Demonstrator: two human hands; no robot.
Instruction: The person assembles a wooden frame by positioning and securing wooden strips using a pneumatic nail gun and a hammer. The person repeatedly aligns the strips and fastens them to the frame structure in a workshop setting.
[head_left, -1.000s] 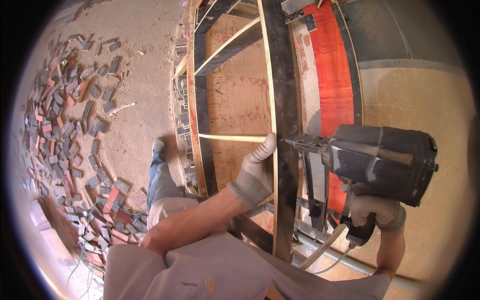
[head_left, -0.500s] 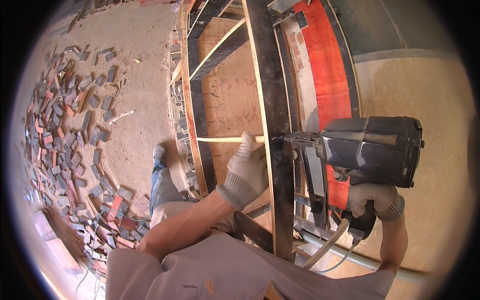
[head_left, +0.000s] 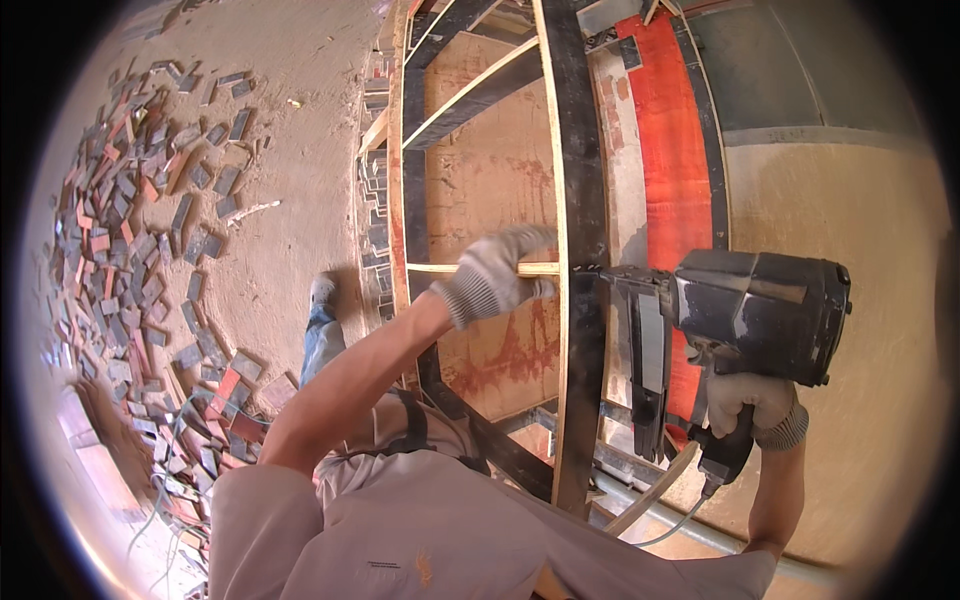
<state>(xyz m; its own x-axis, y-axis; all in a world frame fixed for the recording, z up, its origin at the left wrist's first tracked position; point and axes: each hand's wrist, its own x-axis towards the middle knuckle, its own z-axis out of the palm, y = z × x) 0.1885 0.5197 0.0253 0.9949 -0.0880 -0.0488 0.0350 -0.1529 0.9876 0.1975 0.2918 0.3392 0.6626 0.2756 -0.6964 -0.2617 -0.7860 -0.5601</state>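
Nailer (head_left: 762, 308): three o'clock; looks heavy, rigid, best held by its handle (head_left: 730, 450)
Right hand (head_left: 752, 402): grip wrapped round that handle
Left hand (head_left: 492, 272): straddles slat (head_left: 540, 268) near centre; blurred, can't tell grip

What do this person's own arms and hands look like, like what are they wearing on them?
The left hand and right hand wear pale grey gloves with darker grey ribbed cuffs. Both forearms are bare. The sleeves are short and greyish, matching the shirt. The left glove is blurred.
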